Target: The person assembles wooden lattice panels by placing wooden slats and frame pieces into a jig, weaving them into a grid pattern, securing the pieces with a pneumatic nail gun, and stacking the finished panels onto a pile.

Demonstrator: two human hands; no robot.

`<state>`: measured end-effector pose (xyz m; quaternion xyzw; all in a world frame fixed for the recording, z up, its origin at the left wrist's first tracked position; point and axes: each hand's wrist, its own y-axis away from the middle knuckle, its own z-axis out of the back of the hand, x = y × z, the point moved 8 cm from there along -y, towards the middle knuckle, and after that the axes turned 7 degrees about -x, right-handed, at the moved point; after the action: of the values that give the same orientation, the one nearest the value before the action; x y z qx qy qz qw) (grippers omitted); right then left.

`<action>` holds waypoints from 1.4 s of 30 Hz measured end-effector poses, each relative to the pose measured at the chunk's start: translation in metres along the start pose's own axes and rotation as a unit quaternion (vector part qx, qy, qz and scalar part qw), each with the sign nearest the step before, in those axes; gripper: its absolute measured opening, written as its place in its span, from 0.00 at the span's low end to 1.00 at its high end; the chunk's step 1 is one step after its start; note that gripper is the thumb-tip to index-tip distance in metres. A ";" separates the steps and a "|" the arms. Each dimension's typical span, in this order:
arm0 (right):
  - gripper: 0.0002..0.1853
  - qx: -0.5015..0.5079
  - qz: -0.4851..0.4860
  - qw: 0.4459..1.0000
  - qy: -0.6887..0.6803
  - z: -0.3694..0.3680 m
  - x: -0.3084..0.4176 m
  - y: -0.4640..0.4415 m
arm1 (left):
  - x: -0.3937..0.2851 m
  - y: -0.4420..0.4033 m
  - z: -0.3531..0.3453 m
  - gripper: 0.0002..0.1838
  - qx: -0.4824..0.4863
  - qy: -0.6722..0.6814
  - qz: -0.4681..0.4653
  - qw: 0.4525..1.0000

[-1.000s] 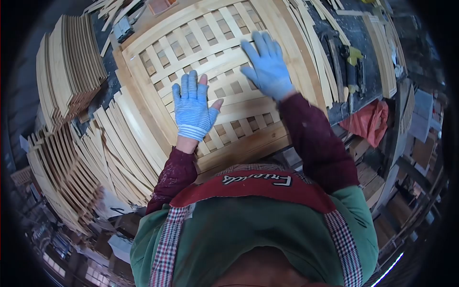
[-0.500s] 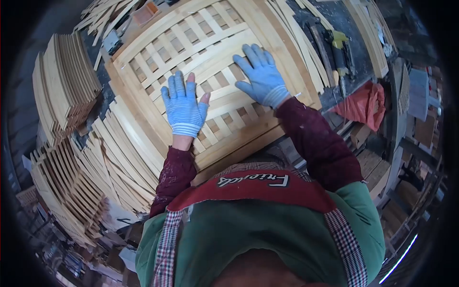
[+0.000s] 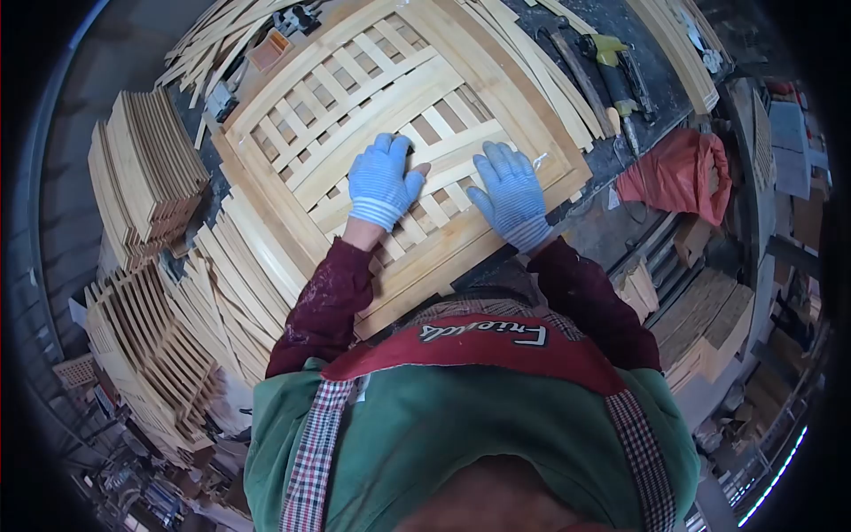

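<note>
A pale wooden lattice panel [image 3: 301,232], a wide frame around crossed slats, lies flat in front of me. My left hand [image 3: 383,186], in a striped blue glove with the thumb tip bare, rests on the middle slats. Its fingers are bent, with the thumb held apart. Farther right, my right hand [image 3: 512,193] lies on the panel's near right part, palm down, in a matching glove. The fingers there are spread a little, touching a wide slat and the frame. Both palms hide the wood beneath them.
Stacked curved wooden strips [image 3: 146,177] stand on the left, with more slats [image 3: 253,253] beside the panel. A yellow-and-black power tool [image 3: 613,75] and a hammer [image 3: 581,75] lie at the right. A red plastic bag [image 3: 678,177] hangs off the table's right side.
My right hand has come back toward my body, nearer the panel's close edge. My left hand has shifted right, and its fingers have bent. The view has shifted slightly.
</note>
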<state>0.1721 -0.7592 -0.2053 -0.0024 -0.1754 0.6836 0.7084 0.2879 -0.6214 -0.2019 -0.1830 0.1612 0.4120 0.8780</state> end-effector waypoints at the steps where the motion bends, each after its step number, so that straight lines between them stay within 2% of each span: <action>1: 0.28 -0.003 0.005 1.000 0.001 -0.002 0.000 0.000 | 0.001 -0.001 -0.001 0.18 0.009 0.005 -0.010 1.000; 3: 0.28 -0.012 0.010 1.000 0.005 -0.006 -0.001 -0.005 | 0.006 -0.005 -0.007 0.19 0.027 0.016 -0.035 0.999; 4: 0.29 -0.015 0.010 1.000 0.004 -0.007 -0.002 -0.008 | 0.003 -0.005 -0.004 0.18 -0.005 -0.005 -0.072 0.997; 7: 0.28 -0.018 0.006 1.000 -0.011 -0.009 -0.004 -0.014 | 0.007 -0.012 -0.005 0.16 -0.040 -0.059 -0.072 0.995; 8: 0.27 -0.018 0.002 1.000 -0.023 -0.009 -0.005 -0.017 | 0.008 -0.012 -0.006 0.15 -0.019 -0.052 -0.046 0.997; 11: 0.23 -0.042 0.003 0.998 -0.044 0.012 -0.006 -0.024 | -0.007 -0.010 0.023 0.14 -0.156 -0.033 -0.129 0.979; 12: 0.21 -0.053 0.004 0.997 -0.048 0.020 -0.008 -0.023 | -0.009 -0.005 0.030 0.14 -0.157 -0.031 -0.093 0.983; 13: 0.20 -0.055 0.010 0.997 -0.053 0.018 -0.011 -0.018 | -0.012 0.002 0.031 0.13 -0.126 -0.013 -0.103 0.987; 15: 0.18 -0.061 0.021 0.996 -0.059 0.012 -0.017 -0.006 | -0.011 0.015 -0.005 0.14 0.001 -0.027 -0.102 0.994; 24: 0.21 -0.035 -0.013 0.999 -0.035 0.007 -0.014 -0.004 | -0.005 0.004 -0.015 0.20 0.074 -0.015 -0.031 0.997; 28: 0.23 -0.034 0.009 0.999 0.003 0.004 -0.006 -0.015 | 0.000 -0.001 -0.015 0.20 0.020 -0.047 -0.040 0.998; 31: 0.23 -0.050 0.022 0.998 -0.008 0.006 -0.008 -0.020 | -0.003 -0.002 -0.003 0.18 -0.009 -0.016 -0.020 1.000; 34: 0.18 -0.074 0.013 0.996 -0.038 0.018 -0.016 -0.022 | -0.012 0.011 0.014 0.16 -0.103 -0.020 -0.085 0.991; 35: 0.16 -0.078 0.001 0.996 -0.033 0.020 -0.025 -0.018 | -0.013 0.016 0.005 0.15 -0.027 -0.004 -0.055 0.998; 37: 0.10 -0.107 0.021 0.993 -0.043 0.026 -0.029 -0.021 | -0.023 0.035 -0.007 0.14 -0.018 0.013 -0.095 0.995; 42: 0.13 -0.120 0.077 0.989 -0.044 0.014 -0.039 -0.024 | -0.021 0.039 -0.012 0.13 -0.068 -0.013 -0.079 0.994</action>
<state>0.1921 -0.8017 -0.1963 -0.0714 -0.2864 0.7095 0.6399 0.2429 -0.6178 -0.2111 -0.2493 0.1067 0.3535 0.8953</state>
